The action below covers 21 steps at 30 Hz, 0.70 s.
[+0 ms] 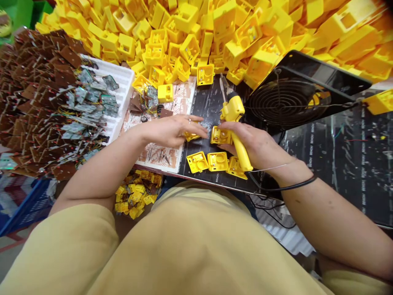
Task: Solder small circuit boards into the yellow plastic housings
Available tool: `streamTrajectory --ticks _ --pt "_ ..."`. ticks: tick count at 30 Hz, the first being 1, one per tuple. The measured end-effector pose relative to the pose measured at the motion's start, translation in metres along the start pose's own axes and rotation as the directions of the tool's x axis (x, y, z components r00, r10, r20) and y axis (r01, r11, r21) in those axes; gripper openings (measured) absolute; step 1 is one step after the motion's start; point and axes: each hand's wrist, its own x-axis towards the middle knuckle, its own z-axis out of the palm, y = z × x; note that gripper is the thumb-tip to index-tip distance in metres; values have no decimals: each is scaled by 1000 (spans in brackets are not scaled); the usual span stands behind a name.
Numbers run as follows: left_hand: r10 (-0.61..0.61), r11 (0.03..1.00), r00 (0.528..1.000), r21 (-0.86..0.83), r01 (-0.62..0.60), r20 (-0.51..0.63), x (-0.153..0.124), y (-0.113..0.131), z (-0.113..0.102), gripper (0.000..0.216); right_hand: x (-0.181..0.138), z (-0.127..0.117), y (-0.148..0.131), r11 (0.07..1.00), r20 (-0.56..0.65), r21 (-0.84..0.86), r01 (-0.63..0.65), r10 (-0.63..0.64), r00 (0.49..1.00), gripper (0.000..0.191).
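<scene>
Right hand [260,147] wrapped round the yellow soldering iron [238,139], fingertips also on an open yellow housing [219,135] on the black mat [208,102]; tip points away. Left hand [172,130] stretched over a small yellow piece [192,136] just beside it, gripped or only pinned, I cannot tell. Three housings [217,161] lie in a row nearer the body, probably finished. The pile [215,32] behind looks barely dented.

Your bench is bright and evenly lit from above, so your left hand [172,130] and right hand [256,145] throw only short, soft shadows on the black mat [208,102]. The centre is sharp: the soldering iron [238,135] reads crisply. The heap of yellow housings [190,37] smears into blur at the top right corner. The fan's glossy frame [322,71] carries pale glare. The edges bow outward, and your shirt [199,246] looks soft.
</scene>
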Motion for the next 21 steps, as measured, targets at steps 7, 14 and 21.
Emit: streamTrajectory --ticks 7,14,21 --pt "-346 927 896 49 373 -278 -2 23 35 55 -7 2 -6 999 -6 53 3 -3 1000 35" --pt "-179 960 922 143 240 -345 -25 45 41 37 -31 -17 -20 997 -41 51 57 -55 998 41" --pt "43 914 975 404 49 -216 -61 71 59 25 -52 -18 -24 989 -69 17 150 -148 987 54"
